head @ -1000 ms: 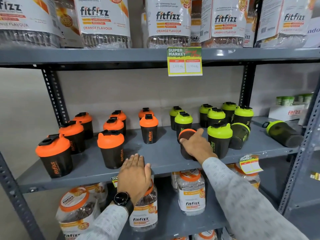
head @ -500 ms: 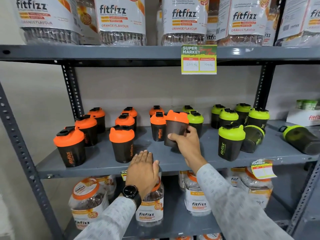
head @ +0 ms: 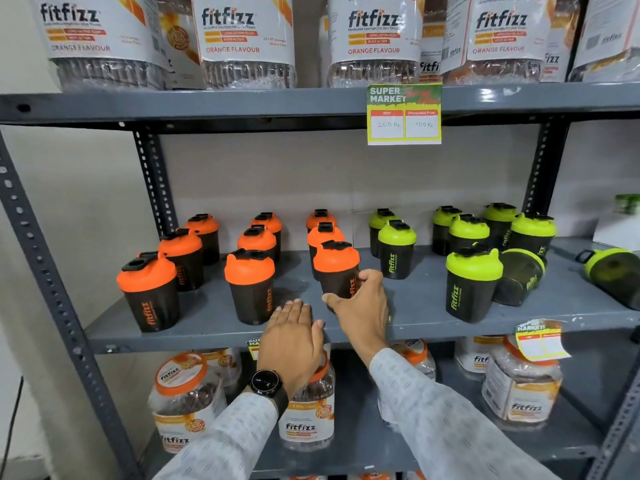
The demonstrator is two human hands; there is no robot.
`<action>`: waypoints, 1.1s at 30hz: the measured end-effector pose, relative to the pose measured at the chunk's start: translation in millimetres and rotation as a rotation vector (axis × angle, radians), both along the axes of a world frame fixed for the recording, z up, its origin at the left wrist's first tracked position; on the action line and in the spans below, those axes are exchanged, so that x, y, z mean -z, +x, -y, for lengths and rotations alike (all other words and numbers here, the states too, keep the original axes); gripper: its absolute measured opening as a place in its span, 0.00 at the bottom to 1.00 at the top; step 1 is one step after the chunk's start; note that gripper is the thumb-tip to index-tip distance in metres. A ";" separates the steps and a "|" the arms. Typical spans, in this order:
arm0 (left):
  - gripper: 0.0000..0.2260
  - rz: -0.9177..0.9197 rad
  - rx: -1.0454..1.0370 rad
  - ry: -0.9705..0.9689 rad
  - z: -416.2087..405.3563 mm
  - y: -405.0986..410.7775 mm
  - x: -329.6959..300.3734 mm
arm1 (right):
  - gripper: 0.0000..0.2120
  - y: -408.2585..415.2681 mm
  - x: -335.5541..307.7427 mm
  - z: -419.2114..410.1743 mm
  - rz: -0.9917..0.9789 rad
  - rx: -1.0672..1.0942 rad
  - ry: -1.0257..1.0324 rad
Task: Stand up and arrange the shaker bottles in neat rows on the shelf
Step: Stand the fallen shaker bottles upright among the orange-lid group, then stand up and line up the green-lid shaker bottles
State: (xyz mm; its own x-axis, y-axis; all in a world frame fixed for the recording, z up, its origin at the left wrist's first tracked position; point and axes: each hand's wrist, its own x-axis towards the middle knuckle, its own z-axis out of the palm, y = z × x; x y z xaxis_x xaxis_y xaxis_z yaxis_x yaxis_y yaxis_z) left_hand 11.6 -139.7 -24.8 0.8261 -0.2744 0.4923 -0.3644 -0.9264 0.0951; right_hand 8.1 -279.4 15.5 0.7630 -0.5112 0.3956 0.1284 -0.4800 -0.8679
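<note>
Black shaker bottles stand on the grey middle shelf [head: 426, 315]: several with orange lids on the left, several with green lids on the right. My right hand [head: 363, 306] grips an upright orange-lidded shaker [head: 336, 268] at the front of the third orange column. Flat on the shelf's front edge rests my left hand [head: 294, 337], fingers apart, beside another orange-lidded shaker [head: 250, 285]. One green-lidded shaker [head: 519, 275] lies tipped over behind an upright green one [head: 472, 284]. Another green shaker [head: 613, 275] lies on its side at the far right.
Large fitfizz jars [head: 242, 39] fill the shelf above, and a price tag [head: 403, 114] hangs from its edge. More fitfizz jars [head: 183, 396] stand on the shelf below. Slotted steel uprights [head: 45, 271] frame the unit, with a wall at left.
My right hand picked up an orange-lidded shaker that lay among the green ones, carried it left and set it upright in front of the third orange column. The left hand stayed put.
</note>
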 end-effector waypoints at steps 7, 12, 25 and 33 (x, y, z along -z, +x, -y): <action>0.30 0.026 0.014 -0.002 -1.6 1.4 1.7 | 0.41 1.8 1.3 -0.2 -0.023 0.034 -0.070; 0.31 -0.008 0.037 -0.004 -5.3 -0.9 -0.9 | 0.49 -5.5 1.3 2.7 -0.051 -0.021 -0.083; 0.22 0.143 0.400 -0.250 108.8 -61.8 -12.7 | 0.16 -99.1 4.8 144.9 0.352 0.094 -0.154; 0.33 -0.092 0.134 -0.039 194.2 -12.7 -18.6 | 0.16 -96.6 -1.9 271.5 0.182 0.218 -0.109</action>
State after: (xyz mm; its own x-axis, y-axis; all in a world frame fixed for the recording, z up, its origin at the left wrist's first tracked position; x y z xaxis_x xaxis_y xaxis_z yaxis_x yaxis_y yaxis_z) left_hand -1.1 -334.0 -6.2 0.8252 -0.3677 0.4287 -0.4729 -0.8648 0.1686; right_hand -88.6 -550.9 17.4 0.5514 -0.6022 0.5773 0.1607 -0.6024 -0.7818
